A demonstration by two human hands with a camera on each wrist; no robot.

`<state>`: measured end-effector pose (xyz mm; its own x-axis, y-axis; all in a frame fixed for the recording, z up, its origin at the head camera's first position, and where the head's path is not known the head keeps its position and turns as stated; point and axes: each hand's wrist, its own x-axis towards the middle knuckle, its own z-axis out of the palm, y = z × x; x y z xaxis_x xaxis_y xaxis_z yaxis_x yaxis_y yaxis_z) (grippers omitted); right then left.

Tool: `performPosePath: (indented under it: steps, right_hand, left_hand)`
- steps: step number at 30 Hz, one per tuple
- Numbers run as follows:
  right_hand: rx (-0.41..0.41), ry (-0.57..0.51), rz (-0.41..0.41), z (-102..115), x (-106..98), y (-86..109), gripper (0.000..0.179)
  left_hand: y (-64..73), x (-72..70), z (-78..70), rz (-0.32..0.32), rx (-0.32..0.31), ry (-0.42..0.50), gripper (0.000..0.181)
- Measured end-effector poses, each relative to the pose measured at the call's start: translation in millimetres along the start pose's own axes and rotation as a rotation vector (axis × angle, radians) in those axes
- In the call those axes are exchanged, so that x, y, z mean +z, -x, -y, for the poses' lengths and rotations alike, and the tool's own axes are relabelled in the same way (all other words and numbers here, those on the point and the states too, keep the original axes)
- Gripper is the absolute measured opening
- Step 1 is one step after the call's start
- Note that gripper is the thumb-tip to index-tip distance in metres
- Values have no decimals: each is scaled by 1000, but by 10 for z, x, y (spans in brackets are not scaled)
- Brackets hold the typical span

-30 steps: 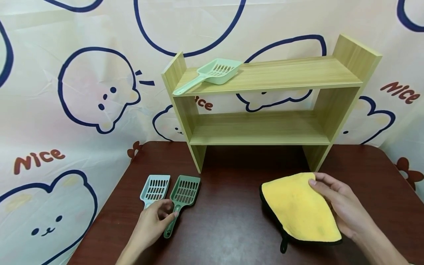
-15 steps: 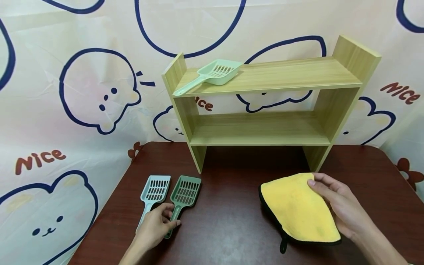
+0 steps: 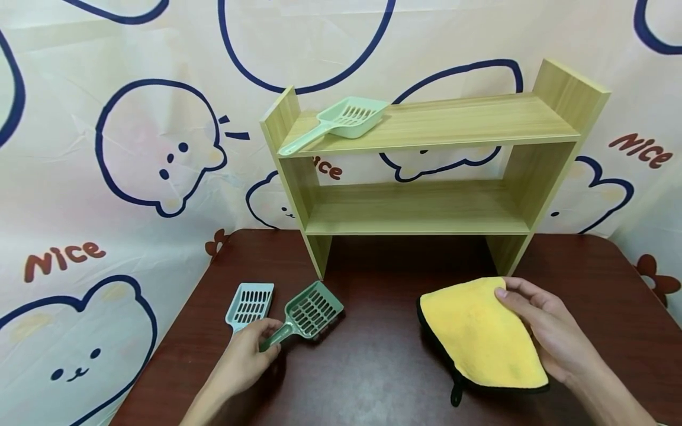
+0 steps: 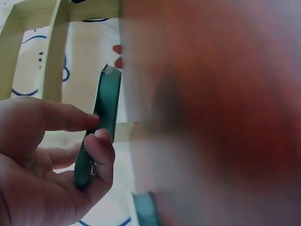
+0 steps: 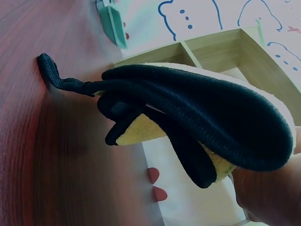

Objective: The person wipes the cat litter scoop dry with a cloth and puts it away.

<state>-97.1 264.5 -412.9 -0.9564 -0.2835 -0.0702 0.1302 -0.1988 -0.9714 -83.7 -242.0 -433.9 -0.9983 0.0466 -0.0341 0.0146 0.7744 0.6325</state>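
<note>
The left hand (image 3: 246,358) pinches a dark green scoop (image 3: 305,319) by its handle, nearer the table's (image 3: 373,373) left edge. The right hand (image 3: 554,334) pinches a yellow, black-edged cloth (image 3: 485,334), nearer the right edge. Beside the left hand lies a pale blue scoop (image 3: 250,303); toward the back edge, a wooden shelf (image 3: 418,213) bears a mint scoop (image 3: 348,120).
</note>
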Motion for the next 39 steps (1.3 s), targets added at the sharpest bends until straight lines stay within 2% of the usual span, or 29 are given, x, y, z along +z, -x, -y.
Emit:
performPosePath:
  steps: [5, 10, 18, 23, 28, 34, 39]
  right_hand:
    - [-5, -4, -4, 16, -4, -9, 24]
    - [-9, 1, -12, 54, -11, -17, 25]
    - [-50, -27, -39, 118, -46, -34, 25]
    - [-93, -97, -41, 225, -99, -42, 29]
    - [-99, -116, -34, 338, -97, -29, 31]
    - [-97, -125, 53, 389, -1, -40, 32]
    - [-80, -119, 115, 394, 169, -87, 30]
  left_hand:
    - [-73, -71, -155, -14, 34, -10, 28]
    - [-154, -105, -312, -47, 116, -23, 24]
    - [-315, -69, -590, -43, 244, 6, 21]
    - [-436, -7, -740, -51, 326, 24, 20]
    - [-556, 85, -838, -10, 388, 53, 18]
    - [-643, 217, -995, 25, 431, 75, 18]
    - [-670, 354, -1148, 41, 483, 74, 19]
